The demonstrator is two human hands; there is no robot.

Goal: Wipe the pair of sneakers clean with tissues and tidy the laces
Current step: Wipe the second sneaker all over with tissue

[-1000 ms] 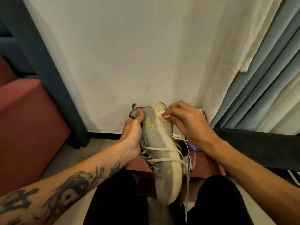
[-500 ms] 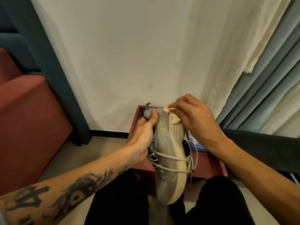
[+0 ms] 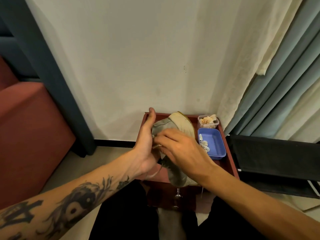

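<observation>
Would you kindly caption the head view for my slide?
Left hand braces a grey sneaker over the red tray; right hand lies across it, fingers curled.

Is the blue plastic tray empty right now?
No, the blue plastic tray holds a few crumpled white tissue pieces along its left side.

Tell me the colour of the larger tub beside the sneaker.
The larger tub is light blue, clearest in the head view.

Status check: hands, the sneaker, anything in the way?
Left hand braces sneaker, thumb up. Right hand curled over its top; grip blurred. Nothing blocking; blue tray beside it.
</observation>
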